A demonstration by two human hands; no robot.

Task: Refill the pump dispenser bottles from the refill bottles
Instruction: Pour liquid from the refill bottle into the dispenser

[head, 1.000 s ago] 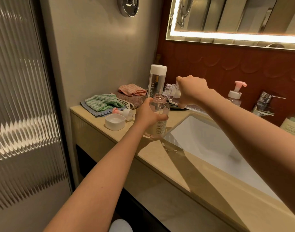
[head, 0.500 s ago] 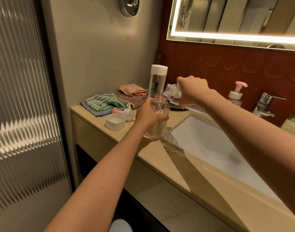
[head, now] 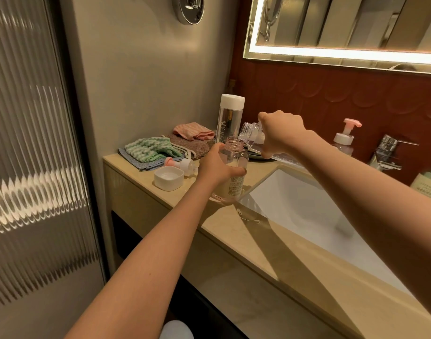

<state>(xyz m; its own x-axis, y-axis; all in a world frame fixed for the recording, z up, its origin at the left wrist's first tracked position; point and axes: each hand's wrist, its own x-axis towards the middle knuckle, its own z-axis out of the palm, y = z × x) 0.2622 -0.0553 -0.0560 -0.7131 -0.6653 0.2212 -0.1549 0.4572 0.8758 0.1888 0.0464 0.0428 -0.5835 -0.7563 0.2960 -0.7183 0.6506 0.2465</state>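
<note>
Left hand [head: 215,167] fingers wrapped round open dispenser bottle [head: 235,154] on surface [head: 234,237]. Right hand [head: 281,133] fingers gripped tilted refill bottle [head: 250,135], mouth just above neck. Good pour needed slow tilt, mouths aligned.

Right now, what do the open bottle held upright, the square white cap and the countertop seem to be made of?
Open bottle: clear glossy plastic, probably; its threaded neck is see-through. Square white cap: opaque smooth plastic, with moulded rounded corners. Countertop: polished beige stone or an imitation; it shows a soft sheen.
</note>
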